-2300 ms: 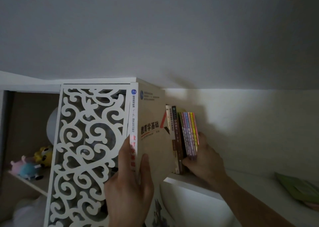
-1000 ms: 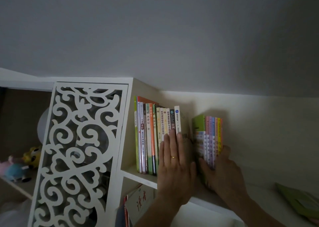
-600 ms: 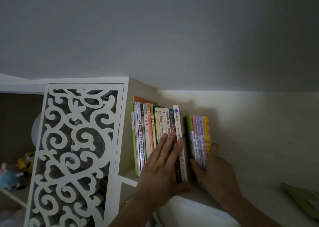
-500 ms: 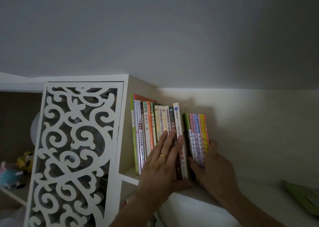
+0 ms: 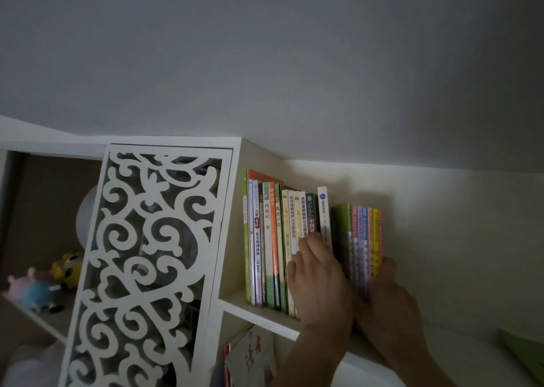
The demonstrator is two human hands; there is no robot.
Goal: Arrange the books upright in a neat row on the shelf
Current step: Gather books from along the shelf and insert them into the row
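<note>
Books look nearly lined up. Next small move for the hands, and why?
Probably the right hand pushes the pastel book group left against the white-spined book: a narrow dark gap shows between them, while the left hand steadies the main row.

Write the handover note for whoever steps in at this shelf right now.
Left hand: fingers laid against the spines of the main row of books, by the white book.
Right hand: holding the small colourful set from its right side.
Done: all these books stand upright on the shelf.
Left: a narrow dark gap between the white book and the set; press them together. A green item lies far right, possibly another book.
</note>
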